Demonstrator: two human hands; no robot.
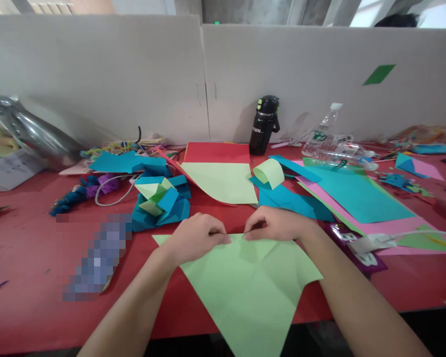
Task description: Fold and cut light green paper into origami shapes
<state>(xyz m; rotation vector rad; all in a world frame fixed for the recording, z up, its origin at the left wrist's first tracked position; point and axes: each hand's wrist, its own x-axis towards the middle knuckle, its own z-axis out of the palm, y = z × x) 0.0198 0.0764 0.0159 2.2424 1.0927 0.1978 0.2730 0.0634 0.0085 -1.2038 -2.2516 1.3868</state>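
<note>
Head-worn view, forward and down

Bare forearms (pixel 134 297) angled inward, left hand (pixel 198 235) and right hand (pixel 277 223) near each other — fingers (pixel 256 214) curled, pinching.

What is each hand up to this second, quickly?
Left hand: closed, fingers pinching the top edge of the light green paper.
Right hand: closed, pinching the same edge.

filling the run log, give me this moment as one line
left hand: pinching far edge of green sheet | right hand: pinching same edge | sheet: creased, lower end past front of table
</note>
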